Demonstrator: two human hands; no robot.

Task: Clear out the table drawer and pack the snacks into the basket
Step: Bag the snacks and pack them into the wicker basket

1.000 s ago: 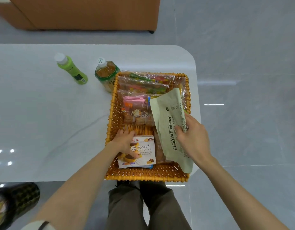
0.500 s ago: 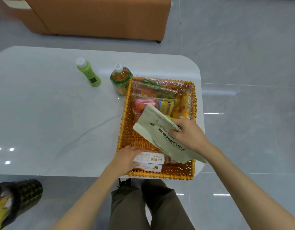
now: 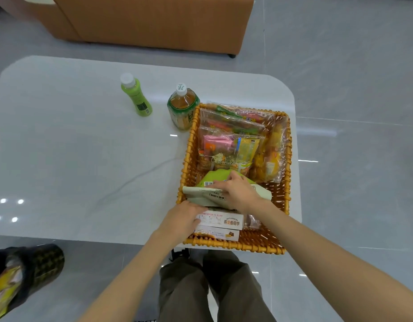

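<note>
Well, the pale green packet (image 3: 201,194) lies across the near middle of the basket (image 3: 288,159), just behind the cookie box (image 3: 224,223) standing on edge at the front wall. The right hand (image 3: 238,194) rests on top of it, fingers laid along the wrapper; whether the thumb hooks under I can't tell. The left hand (image 3: 184,219) grips the left end of the cookie box, bracing it. The packet looks light, soft and crinkly, likely to buckle and slide on itself. I'd take it by the folded edge or flat across the middle, pressing gently, since whatever's inside may crush.
</note>
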